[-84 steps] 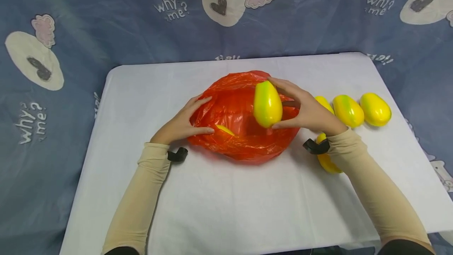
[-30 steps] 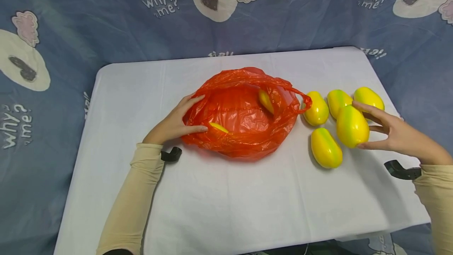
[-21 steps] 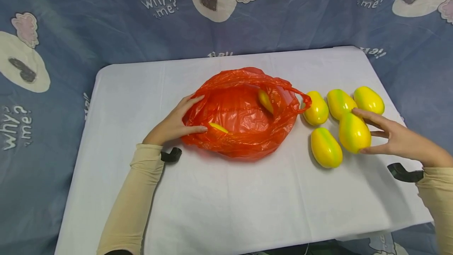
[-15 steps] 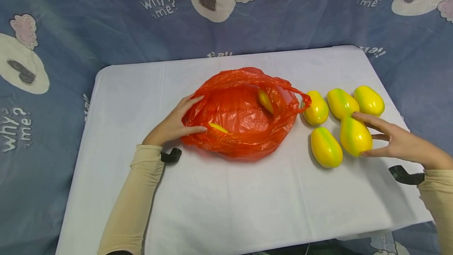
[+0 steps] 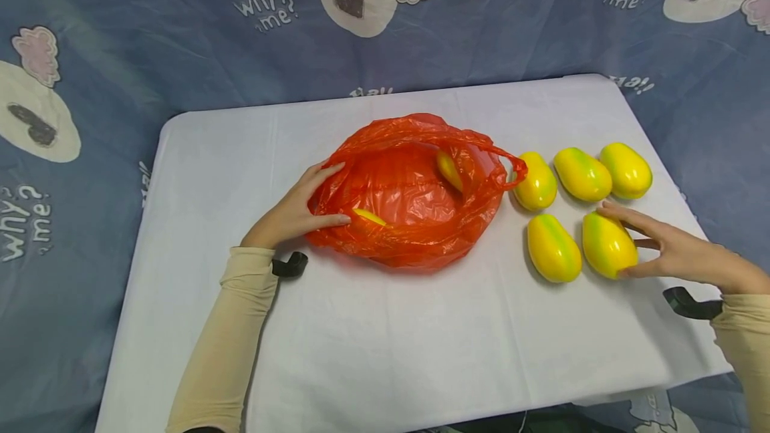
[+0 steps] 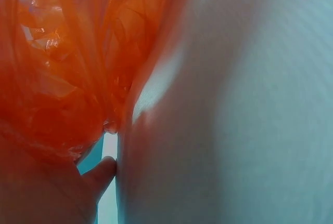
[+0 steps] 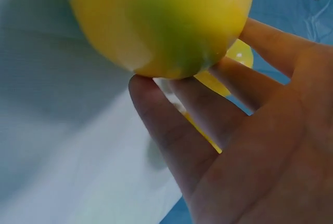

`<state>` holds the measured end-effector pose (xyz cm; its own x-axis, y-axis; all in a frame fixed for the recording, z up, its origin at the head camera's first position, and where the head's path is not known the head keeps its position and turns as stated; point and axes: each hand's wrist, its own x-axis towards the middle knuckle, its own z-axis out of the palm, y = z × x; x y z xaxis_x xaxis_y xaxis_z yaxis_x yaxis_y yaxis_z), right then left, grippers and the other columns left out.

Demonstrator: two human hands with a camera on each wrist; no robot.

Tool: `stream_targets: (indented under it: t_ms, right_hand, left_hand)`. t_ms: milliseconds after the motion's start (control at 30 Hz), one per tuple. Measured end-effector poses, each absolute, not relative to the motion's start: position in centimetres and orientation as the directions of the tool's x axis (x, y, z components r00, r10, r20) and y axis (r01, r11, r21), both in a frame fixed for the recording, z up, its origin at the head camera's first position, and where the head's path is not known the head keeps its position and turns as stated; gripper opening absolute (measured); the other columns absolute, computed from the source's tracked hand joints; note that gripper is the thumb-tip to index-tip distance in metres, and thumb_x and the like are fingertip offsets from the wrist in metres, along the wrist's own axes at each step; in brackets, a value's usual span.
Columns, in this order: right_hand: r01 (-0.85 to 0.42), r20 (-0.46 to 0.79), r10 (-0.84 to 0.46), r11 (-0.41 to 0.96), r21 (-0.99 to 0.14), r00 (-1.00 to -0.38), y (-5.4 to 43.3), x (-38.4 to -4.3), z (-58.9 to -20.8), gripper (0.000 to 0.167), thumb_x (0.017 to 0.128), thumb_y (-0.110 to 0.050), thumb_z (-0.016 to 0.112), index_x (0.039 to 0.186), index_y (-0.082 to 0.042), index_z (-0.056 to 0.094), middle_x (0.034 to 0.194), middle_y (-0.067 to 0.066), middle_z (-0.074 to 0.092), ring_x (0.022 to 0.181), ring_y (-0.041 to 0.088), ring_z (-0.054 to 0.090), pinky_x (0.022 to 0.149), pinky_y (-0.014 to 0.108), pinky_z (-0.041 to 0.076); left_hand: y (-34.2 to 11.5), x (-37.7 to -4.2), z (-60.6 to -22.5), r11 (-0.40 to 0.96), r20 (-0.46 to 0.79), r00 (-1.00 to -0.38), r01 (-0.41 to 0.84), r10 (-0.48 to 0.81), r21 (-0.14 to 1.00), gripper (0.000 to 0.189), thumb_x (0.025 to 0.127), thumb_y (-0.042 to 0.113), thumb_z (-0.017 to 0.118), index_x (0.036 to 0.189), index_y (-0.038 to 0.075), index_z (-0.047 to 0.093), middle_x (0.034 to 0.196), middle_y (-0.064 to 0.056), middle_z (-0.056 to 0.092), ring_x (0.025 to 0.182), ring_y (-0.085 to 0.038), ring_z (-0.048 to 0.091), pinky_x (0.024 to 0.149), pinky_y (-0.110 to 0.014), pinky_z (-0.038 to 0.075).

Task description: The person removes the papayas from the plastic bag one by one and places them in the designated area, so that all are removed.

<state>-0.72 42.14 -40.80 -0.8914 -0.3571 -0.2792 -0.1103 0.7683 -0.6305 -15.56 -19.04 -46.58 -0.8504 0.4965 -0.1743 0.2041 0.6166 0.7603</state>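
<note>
A crumpled red plastic bag (image 5: 409, 192) lies with its mouth facing up at mid-table. Parts of two yellow fruits show in it: one mango (image 5: 449, 171) at the right, another mango (image 5: 368, 216) at the lower left. My left hand (image 5: 297, 206) holds the bag's left side, thumb in front and fingers spread behind. On the table to the right, my right hand (image 5: 674, 246) grips a glossy yellow-green mango (image 5: 609, 244) between thumb and fingertips. In the right wrist view, the fingertips (image 7: 143, 86) meet its underside.
Left of the held fruit lies another mango (image 5: 554, 248). Behind them, three more form a row: a left mango (image 5: 538, 186), a middle mango (image 5: 582, 174) and a right mango (image 5: 625, 170). The bag's handle loop (image 5: 516, 172) touches the left one. A white cloth covers the table (image 5: 385, 346).
My right hand has carried the mango from above the bag to the right, then lowered it beside the front one. The bag's right handle has sagged outward. My left hand stays at the bag.
</note>
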Motion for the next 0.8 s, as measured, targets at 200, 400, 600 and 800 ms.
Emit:
stream_targets:
  t_ms: [200, 400, 600, 800]
  right_hand:
    - [-0.083, -0.335, -0.347, 0.793, -0.604, -0.876, 42.11, -0.87, -40.86, 0.111, 0.071, -0.004, 0.090, 0.163, -0.013, 0.029, 0.150, -0.046, 0.014, 0.125, -0.036, 0.017, 0.090, 0.007, 0.043]
    - [-0.046, -0.373, -0.339, 0.789, -0.612, -0.864, 42.01, -0.75, -40.83, 0.112, 0.074, -0.005, 0.089, 0.165, -0.016, 0.024, 0.158, -0.038, 0.005, 0.122, -0.038, 0.014, 0.096, 0.071, 0.050]
    - [-0.010, -0.385, -0.320, 0.780, -0.626, -0.866, 41.92, -0.76, -40.96, 0.107, 0.079, -0.006, 0.086, 0.166, -0.016, 0.023, 0.159, -0.035, 0.011, 0.121, -0.034, 0.020, 0.095, 0.049, 0.059]
    - [0.027, -0.402, -0.324, 0.750, -0.661, -0.857, 41.71, -0.83, -41.03, 0.101, 0.083, -0.008, 0.084, 0.165, -0.017, 0.025, 0.151, -0.038, 0.025, 0.122, -0.020, 0.036, 0.086, 0.017, 0.056]
  left_hand:
    - [-19.06, -15.43, -46.47, 0.614, -0.172, -0.850, 0.207, 0.499, 0.762, 0.098, 0.080, 0.057, 0.084, 0.160, 0.048, 0.028, 0.173, 0.007, 0.015, 0.157, -0.031, 0.023, 0.115, -0.070, 0.038]
    - [-19.05, -15.42, -46.36, 0.612, -0.170, -0.849, 0.208, 0.501, 0.763, 0.098, 0.080, 0.056, 0.084, 0.160, 0.048, 0.028, 0.173, 0.007, 0.015, 0.158, -0.031, 0.023, 0.116, -0.070, 0.037]
    - [-19.02, -15.39, -46.24, 0.616, -0.169, -0.849, 0.213, 0.501, 0.759, 0.098, 0.080, 0.056, 0.084, 0.159, 0.049, 0.027, 0.173, 0.006, 0.015, 0.158, -0.031, 0.023, 0.116, -0.071, 0.036]
    - [-18.99, -15.35, -46.12, 0.612, -0.165, -0.848, 0.216, 0.504, 0.761, 0.098, 0.080, 0.056, 0.084, 0.159, 0.049, 0.027, 0.173, 0.006, 0.014, 0.158, -0.031, 0.022, 0.118, -0.071, 0.034]
